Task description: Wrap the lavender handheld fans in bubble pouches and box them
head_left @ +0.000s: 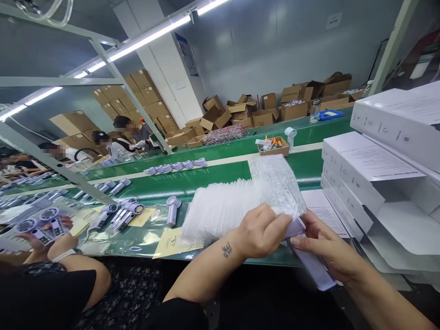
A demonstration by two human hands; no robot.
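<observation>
My left hand (263,231) is closed on the open edge of a clear bubble-wrap bag (277,181). In my right hand (321,245) is a pale lavender handheld fan (314,266), gripped by its handle, which slants down to the right. The fan's upper end meets the mouth of the bag; bag and fingers hide its head, so how far it sits inside I cannot tell. Just left of my hands lies a thick row of stacked bubble-wrap bags (220,208). Another handheld fan (173,211) rests on the green bench beyond a yellow handwritten paper (172,243).
White printed boxes (354,165) are stacked at the right. At left, a co-worker's hands (62,240) hold two fans near a pile of fans (127,213). Behind the bench ledge stand a small parts carton (275,149) and an upright fan (290,137).
</observation>
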